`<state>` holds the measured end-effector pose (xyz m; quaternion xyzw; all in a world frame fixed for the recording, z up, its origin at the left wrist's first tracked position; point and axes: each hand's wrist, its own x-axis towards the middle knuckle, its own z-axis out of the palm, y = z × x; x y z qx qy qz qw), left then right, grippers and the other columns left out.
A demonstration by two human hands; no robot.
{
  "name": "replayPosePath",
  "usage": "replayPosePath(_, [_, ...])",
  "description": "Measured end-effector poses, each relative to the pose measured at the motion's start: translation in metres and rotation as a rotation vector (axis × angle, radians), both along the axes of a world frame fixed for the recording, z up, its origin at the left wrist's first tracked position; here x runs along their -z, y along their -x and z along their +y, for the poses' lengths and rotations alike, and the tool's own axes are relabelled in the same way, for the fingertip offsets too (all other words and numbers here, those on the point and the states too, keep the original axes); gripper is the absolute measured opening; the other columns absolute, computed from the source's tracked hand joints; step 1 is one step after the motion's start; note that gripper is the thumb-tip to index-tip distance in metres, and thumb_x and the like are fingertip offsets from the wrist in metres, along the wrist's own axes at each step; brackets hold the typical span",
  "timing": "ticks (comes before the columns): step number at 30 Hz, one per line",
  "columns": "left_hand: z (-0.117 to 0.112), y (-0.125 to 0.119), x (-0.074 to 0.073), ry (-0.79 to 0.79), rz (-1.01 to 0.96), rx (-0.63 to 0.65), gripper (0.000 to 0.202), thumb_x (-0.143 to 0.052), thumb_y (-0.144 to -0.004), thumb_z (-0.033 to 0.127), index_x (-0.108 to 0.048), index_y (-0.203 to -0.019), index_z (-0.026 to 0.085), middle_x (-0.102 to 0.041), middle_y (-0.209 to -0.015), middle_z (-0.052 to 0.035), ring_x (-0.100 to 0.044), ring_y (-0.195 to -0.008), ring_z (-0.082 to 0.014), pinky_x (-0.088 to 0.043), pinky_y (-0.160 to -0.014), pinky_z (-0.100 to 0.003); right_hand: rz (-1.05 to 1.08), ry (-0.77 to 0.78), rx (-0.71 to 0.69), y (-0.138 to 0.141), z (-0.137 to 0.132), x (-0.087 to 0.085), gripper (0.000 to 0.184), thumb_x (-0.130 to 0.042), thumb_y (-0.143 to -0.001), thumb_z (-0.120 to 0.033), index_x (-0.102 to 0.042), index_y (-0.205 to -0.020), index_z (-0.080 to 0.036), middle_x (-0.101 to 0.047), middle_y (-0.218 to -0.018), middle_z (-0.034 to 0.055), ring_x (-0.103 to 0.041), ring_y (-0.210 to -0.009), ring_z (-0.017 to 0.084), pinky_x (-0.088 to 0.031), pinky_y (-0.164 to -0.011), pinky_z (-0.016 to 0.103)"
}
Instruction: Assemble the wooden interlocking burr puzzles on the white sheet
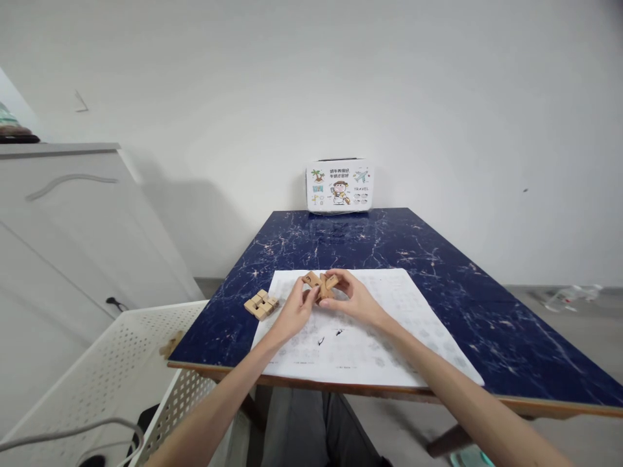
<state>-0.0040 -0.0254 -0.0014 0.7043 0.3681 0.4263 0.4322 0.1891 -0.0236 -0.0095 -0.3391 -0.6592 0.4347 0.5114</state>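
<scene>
Fingers of left hand [294, 310] and right hand [359, 301], curled closed, grip diagonally crossed tan wooden bars [326, 288] I see between them.

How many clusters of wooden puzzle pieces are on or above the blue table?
2: one cluster at the left edge of the white paper, the other cluster held by the left hand and right hand; some pieces may be hidden there.

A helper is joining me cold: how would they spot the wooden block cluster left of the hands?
Start at the dark blue table and find the white sheet along its near side. At the sheet's left edge lies a compact wooden block cluster. Unlike the wooden pieces held between the left hand and right hand, it rests unheld.
</scene>
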Motion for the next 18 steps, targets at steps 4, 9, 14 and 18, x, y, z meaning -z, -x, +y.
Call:
replayPosePath(4, [0.0,-0.001,0.002,-0.015,0.005,0.038,0.033,-0.046,-0.103,0.048,-0.045,-0.124,0.022,-0.059,-0.133,-0.013,-0.063,-0.118,-0.0256,-0.047,-0.105,-0.043,0.042,-0.015,-0.032,-0.001,0.003,0.004,0.066,-0.091,-0.07,-0.041,-0.058,-0.124,-0.026,-0.065,-0.131,0.0094,-0.063,-0.123,0.027,-0.046,-0.11,0.045])
replayPosePath(9, [-0.003,0.0,0.003,-0.051,0.014,-0.046,0.043,-0.046,-0.103,0.047,-0.037,-0.138,0.025,-0.049,-0.147,-0.0146,-0.052,-0.134,-0.0273,-0.041,-0.113,-0.044,0.016,-0.018,-0.059,0.0,0.002,0.002,0.064,-0.091,-0.069,-0.04,-0.058,-0.122,-0.025,-0.067,-0.125,0.0087,-0.064,-0.118,0.027,-0.048,-0.107,0.045])
replayPosePath(14, [-0.006,0.001,0.0,0.07,-0.021,-0.001,0.05,-0.042,-0.103,0.046,-0.041,-0.15,0.028,-0.044,-0.157,-0.008,-0.038,-0.147,-0.0279,-0.027,-0.123,-0.046,-0.015,-0.039,0.014,0.001,-0.004,-0.002,0.069,-0.092,-0.066,-0.041,-0.057,-0.124,-0.025,-0.067,-0.124,0.0096,-0.065,-0.115,0.027,-0.051,-0.102,0.045])
replayPosePath(18, [0.0,-0.004,-0.003,0.269,-0.231,0.125,0.064,-0.035,-0.1,0.066,-0.052,-0.145,0.025,-0.06,-0.144,-0.0099,-0.052,-0.136,-0.0313,-0.037,-0.116,-0.048,-0.046,-0.086,0.037,0.002,-0.007,-0.003,0.072,-0.092,-0.066,-0.041,-0.057,-0.126,-0.026,-0.066,-0.127,0.0098,-0.065,-0.115,0.027,-0.051,-0.103,0.046])
